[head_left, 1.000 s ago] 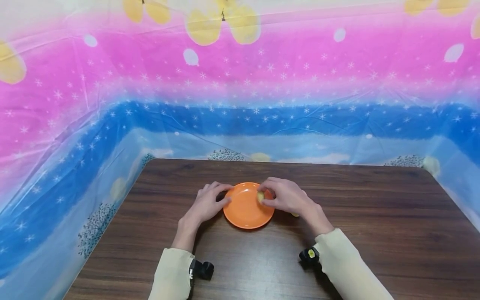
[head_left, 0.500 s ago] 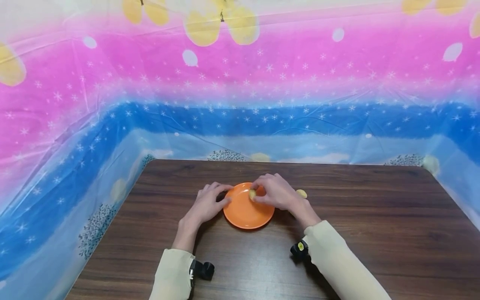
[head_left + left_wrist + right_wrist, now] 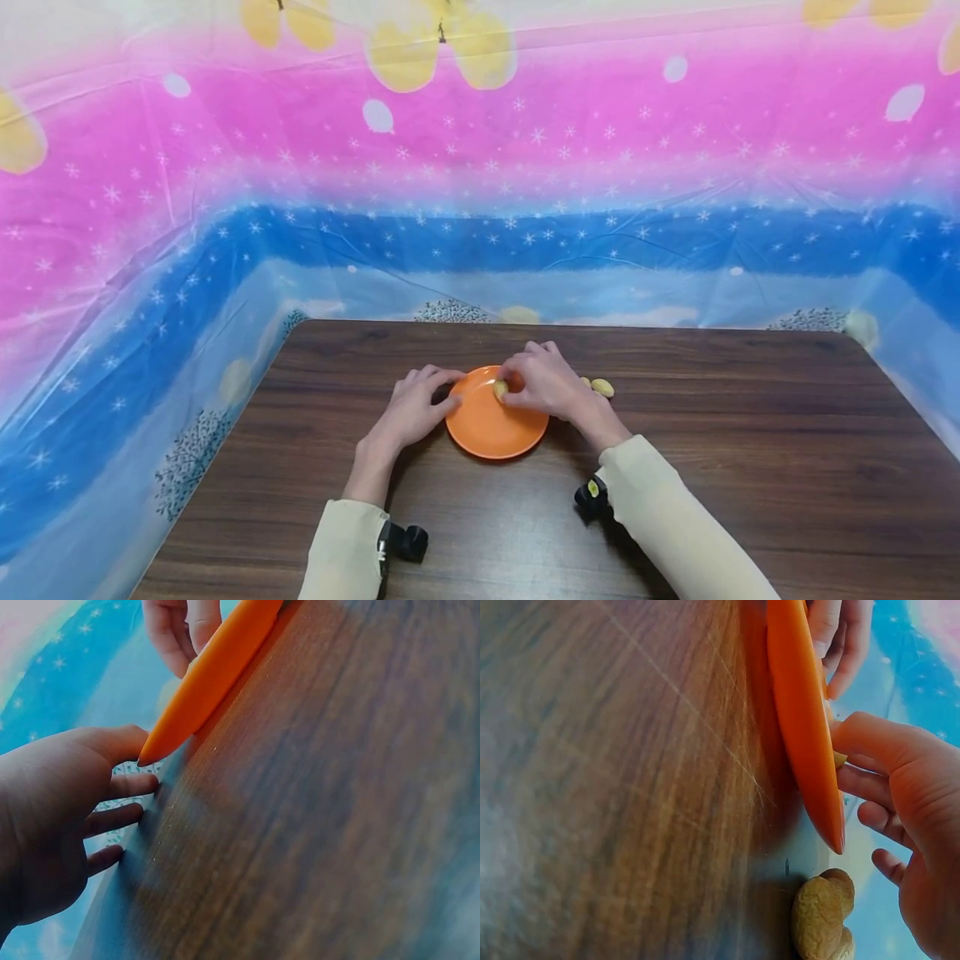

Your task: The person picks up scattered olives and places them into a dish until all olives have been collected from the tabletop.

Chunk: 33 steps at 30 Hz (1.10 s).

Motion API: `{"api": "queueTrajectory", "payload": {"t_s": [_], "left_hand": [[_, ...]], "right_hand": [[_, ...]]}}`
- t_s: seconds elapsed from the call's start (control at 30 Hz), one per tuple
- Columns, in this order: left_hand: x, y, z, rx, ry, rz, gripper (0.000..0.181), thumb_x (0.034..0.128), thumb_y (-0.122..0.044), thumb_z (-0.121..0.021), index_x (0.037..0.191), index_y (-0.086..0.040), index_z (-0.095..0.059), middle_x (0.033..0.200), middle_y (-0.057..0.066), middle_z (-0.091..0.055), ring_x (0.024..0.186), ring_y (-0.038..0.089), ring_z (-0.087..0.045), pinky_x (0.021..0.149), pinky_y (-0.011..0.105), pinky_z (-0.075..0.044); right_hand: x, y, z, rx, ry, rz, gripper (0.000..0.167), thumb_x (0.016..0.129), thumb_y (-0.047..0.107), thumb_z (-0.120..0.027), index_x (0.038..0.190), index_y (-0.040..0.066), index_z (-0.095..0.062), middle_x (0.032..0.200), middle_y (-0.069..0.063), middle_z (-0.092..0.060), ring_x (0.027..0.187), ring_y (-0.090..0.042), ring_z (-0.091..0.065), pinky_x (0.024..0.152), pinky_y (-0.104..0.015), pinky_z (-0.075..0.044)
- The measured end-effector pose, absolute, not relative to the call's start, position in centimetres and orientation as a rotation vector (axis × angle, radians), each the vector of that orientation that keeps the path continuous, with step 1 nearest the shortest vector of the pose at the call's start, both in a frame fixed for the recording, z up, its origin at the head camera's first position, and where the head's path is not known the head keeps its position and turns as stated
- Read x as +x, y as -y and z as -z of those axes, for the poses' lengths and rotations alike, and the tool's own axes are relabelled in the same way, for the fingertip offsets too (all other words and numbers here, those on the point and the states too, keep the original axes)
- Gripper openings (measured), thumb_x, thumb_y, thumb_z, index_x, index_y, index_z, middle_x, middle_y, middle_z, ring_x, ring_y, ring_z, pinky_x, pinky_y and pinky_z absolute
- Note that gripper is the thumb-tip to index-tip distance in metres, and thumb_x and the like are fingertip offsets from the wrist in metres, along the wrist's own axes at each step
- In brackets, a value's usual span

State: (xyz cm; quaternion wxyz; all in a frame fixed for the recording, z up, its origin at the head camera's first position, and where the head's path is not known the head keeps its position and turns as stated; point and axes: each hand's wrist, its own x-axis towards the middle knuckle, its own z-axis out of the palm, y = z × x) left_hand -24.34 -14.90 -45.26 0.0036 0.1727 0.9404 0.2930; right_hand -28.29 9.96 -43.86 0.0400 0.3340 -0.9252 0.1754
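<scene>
Left hand: thumb and forefinger spread apart, touching left rim of orange plate | Plate: flat on wooden table | Right hand: pinching yellowish lump over plate's far half; contact with plate cannot be determined | Loose lumps: clustered on table, just right of plate

Booth-like space: printed cloth, table

Peanuts lie right of the plate on the table.
</scene>
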Motion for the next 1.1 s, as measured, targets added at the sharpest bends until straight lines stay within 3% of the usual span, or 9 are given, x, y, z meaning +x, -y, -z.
{"api": "queueTrajectory", "payload": {"t_s": [0.57, 0.9, 1.1], "left_hand": [[-24.3, 14.9, 45.3, 0.533, -2.948, -0.91, 0.039, 0.0986, -0.035, -0.06, 0.137, -0.025, -0.06, 0.13, 0.003, -0.059, 0.123, 0.027, -0.047, 0.106, 0.052, -0.032], [-24.3, 14.9, 45.3, 0.536, -2.945, -0.915, 0.04, 0.0988, -0.035, -0.06, 0.137, -0.024, -0.06, 0.131, 0.004, -0.058, 0.123, 0.027, -0.047, 0.107, 0.052, -0.031], [-24.3, 14.9, 45.4, 0.541, -2.952, -0.905, 0.04, 0.0989, -0.035, -0.06, 0.137, -0.024, -0.059, 0.131, 0.004, -0.058, 0.124, 0.027, -0.047, 0.107, 0.053, -0.032]], "right_hand": [[-28.4, -9.7, 43.7, 1.092, 2.8, -0.49, 0.011, 0.082, 0.03, -0.076, 0.087, 0.021, -0.072, 0.08, 0.01, -0.065, 0.08, -0.015, -0.04, 0.079, -0.032, -0.03], [-27.7, -10.1, 44.1, 1.076, 2.74, -0.459, 0.023, 0.088, 0.033, -0.074, 0.106, 0.018, -0.075, 0.103, 0.002, -0.072, 0.086, -0.017, -0.044, 0.081, -0.034, -0.036], [-27.5, -10.7, 44.3, 1.037, 2.757, -0.455, 0.032, 0.088, 0.038, -0.074, 0.114, 0.019, -0.074, 0.108, 0.003, -0.071, 0.092, -0.017, -0.048, 0.086, -0.035, -0.04]]}}
